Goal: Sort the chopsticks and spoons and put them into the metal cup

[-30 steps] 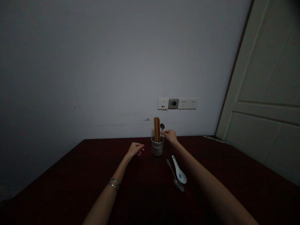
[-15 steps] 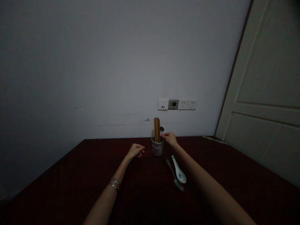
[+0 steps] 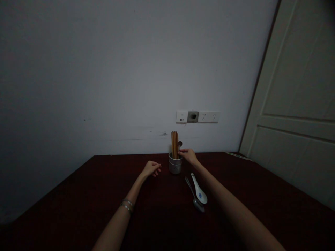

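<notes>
A round metal holder (image 3: 175, 166) stands upright near the back of the table, with several wooden chopsticks (image 3: 174, 144) in it. Behind their right side a metal spoon (image 3: 180, 143) sticks up, bowl at the top. My right hand (image 3: 189, 156) is at the holder's right rim, its fingertips pinched on the spoon's handle. To the left of the holder, apart from it, my left hand (image 3: 152, 168) rests with loosely curled fingers and nothing visible in them. Below my right hand lie a white ceramic soup spoon (image 3: 200, 194) with a blue mark and a metal spoon (image 3: 198, 204).
The dark red table (image 3: 157, 216) runs back to a pale wall (image 3: 131, 87). Sockets (image 3: 208, 117) sit on that wall behind the holder. At the right is a panelled door (image 3: 293, 132), with a thin strip (image 3: 238, 156) on the table's back right edge.
Very little differs. The whole view has shifted slightly, and my right hand keeps its pinch at the spoon in the holder. My left hand stays in place.
</notes>
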The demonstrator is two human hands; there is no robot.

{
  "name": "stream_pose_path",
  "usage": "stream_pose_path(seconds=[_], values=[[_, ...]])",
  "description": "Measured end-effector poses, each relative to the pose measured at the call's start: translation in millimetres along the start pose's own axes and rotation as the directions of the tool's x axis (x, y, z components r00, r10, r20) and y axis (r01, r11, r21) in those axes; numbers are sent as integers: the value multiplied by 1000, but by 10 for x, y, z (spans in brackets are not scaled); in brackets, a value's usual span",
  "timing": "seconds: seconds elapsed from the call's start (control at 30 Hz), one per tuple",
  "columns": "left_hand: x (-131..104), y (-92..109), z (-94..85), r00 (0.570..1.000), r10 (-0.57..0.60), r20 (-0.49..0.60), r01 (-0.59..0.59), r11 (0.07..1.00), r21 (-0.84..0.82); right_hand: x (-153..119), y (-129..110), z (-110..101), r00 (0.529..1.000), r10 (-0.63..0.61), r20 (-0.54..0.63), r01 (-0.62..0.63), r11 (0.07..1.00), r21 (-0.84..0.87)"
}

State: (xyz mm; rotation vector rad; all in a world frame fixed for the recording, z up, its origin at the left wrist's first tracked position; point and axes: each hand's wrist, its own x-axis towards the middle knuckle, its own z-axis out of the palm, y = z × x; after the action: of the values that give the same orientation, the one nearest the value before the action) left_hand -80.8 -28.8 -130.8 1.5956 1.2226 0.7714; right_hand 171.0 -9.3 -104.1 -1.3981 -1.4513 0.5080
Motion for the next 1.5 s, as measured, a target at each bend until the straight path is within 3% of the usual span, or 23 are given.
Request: stream_pose_path(seconds=[0.4,0.83,1.07,1.5], values=[[16,-21,12,1000,3,11,-4,1000,15,-42,31,-50,1000,-1,-24,2,1000,23],[-25,-10,34,999,-37,11,36,998,50,-106,45,-179,997,73,28,-76,991,115],[-33,-26,39,1000,-29,12,29,998,48,-110,56,-230,996,46,77,-53,995,84],[6,-75,36,999,-29,20,28,999,32,62,-123,-159,999,7,53,-10,999,43]])
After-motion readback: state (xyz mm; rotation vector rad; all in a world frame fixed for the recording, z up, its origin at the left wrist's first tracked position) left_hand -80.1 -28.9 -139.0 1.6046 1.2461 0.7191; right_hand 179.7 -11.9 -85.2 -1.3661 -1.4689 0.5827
